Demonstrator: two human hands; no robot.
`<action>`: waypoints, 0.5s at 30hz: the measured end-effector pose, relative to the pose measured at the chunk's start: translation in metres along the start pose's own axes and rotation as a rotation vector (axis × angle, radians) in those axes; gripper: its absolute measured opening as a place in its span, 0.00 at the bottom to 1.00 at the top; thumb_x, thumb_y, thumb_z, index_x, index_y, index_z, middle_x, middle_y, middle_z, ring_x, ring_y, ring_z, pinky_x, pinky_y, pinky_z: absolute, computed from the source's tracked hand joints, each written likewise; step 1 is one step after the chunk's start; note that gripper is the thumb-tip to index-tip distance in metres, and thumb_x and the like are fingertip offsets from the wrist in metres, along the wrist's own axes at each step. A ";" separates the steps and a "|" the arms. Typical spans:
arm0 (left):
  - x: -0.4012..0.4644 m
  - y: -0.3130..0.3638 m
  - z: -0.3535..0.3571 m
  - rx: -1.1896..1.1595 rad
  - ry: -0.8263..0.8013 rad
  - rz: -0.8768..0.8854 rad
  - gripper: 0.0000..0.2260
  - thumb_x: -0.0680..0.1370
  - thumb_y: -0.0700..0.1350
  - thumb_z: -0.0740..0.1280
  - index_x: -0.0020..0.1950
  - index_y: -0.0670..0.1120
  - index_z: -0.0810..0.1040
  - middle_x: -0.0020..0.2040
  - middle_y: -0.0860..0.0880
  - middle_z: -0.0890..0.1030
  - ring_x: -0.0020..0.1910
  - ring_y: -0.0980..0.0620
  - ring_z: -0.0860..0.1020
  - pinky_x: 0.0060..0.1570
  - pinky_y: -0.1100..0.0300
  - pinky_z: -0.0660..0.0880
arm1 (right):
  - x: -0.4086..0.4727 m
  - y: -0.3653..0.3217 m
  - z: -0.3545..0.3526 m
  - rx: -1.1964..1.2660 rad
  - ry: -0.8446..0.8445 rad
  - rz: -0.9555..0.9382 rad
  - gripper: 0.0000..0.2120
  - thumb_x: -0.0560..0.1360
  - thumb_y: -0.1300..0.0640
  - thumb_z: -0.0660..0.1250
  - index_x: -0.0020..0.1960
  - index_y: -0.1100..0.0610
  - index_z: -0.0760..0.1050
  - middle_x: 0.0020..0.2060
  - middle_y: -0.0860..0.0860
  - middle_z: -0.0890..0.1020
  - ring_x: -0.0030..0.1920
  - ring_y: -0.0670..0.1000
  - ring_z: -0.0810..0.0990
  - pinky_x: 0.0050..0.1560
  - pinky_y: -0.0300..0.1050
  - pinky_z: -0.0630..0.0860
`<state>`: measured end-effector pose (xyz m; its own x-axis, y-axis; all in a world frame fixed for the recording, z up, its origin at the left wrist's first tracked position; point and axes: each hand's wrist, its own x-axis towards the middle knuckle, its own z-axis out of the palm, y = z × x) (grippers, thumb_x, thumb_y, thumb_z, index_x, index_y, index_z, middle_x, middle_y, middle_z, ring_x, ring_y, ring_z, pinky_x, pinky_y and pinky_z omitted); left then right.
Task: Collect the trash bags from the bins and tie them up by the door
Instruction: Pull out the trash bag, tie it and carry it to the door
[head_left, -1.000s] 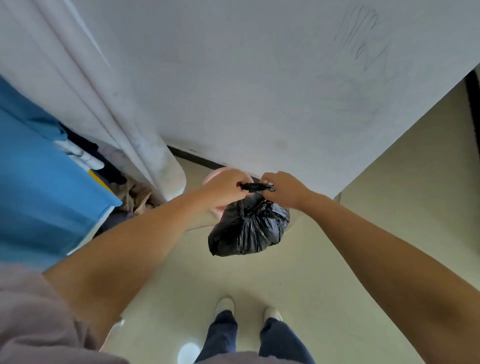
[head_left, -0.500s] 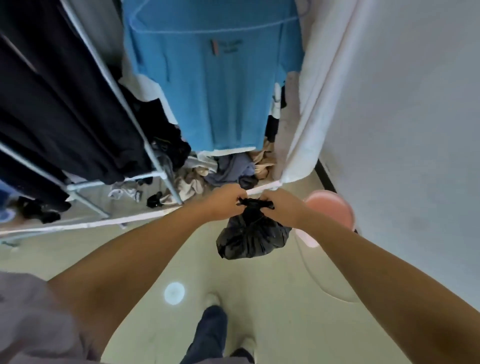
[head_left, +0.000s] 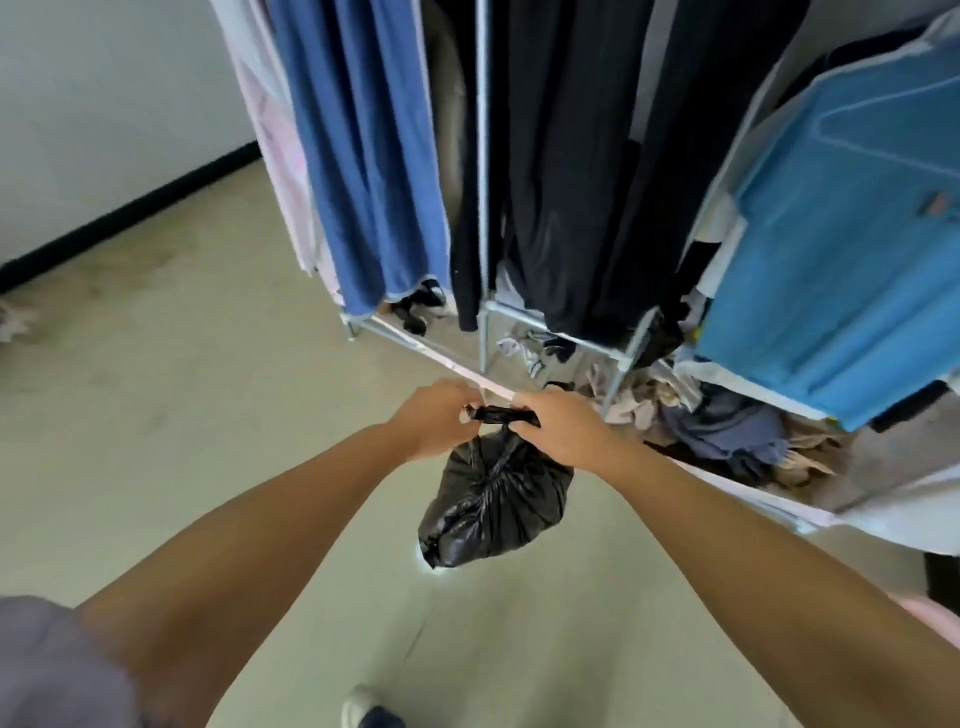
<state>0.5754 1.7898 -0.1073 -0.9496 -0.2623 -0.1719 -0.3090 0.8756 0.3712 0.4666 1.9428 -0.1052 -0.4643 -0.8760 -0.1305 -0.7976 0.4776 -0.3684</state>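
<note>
From the head camera, looking down, a small black crinkly plastic trash bag (head_left: 493, 506) hangs in the air over the pale floor (head_left: 156, 415), in front of a metal clothes rack (head_left: 485, 208) full of blue and dark clothes. The left hand (head_left: 434, 418) and the right hand (head_left: 558, 426) are side by side at the top of the bag. Each hand is closed tight on one end of the twisted black neck (head_left: 501, 414), which runs flat between them like a short rope. The fingers are curled in, so I cannot see the fingertips well. The round, full part of the bag dangles just below the hands and touches nothing. The bag looks soft and thin, and it looks light, since it hangs small and does not seem to pull the arms down. Thin plastic like this can be slippery and can rip if it is yanked hard. The best place to hold it is the bunched neck, where the plastic is thick and strong, not the shiny belly. A heap of loose clothes (head_left: 727, 431) lies on the floor under the rack, near the right arm. No door shows here.
</note>
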 end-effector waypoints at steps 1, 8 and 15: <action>-0.012 -0.028 -0.008 -0.007 0.020 -0.030 0.09 0.76 0.45 0.64 0.54 0.46 0.78 0.54 0.46 0.78 0.55 0.46 0.75 0.56 0.52 0.72 | 0.018 -0.025 0.007 0.001 -0.009 -0.026 0.10 0.78 0.52 0.62 0.56 0.54 0.75 0.47 0.54 0.80 0.49 0.56 0.78 0.49 0.51 0.75; -0.082 -0.197 -0.069 -0.099 0.135 -0.216 0.10 0.77 0.42 0.62 0.55 0.42 0.78 0.53 0.43 0.77 0.53 0.45 0.75 0.52 0.57 0.70 | 0.140 -0.187 0.058 -0.010 -0.052 -0.188 0.05 0.78 0.54 0.61 0.46 0.55 0.71 0.42 0.55 0.79 0.44 0.58 0.77 0.41 0.49 0.72; -0.121 -0.333 -0.114 -0.161 0.226 -0.381 0.09 0.78 0.43 0.61 0.55 0.42 0.78 0.53 0.45 0.77 0.51 0.46 0.76 0.52 0.55 0.72 | 0.250 -0.308 0.094 -0.029 -0.143 -0.332 0.08 0.79 0.54 0.59 0.51 0.57 0.74 0.42 0.54 0.79 0.42 0.57 0.78 0.43 0.53 0.77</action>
<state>0.7868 1.4836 -0.1057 -0.7490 -0.6503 -0.1269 -0.6253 0.6306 0.4597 0.6320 1.5701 -0.1109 -0.1212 -0.9832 -0.1363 -0.9074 0.1654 -0.3863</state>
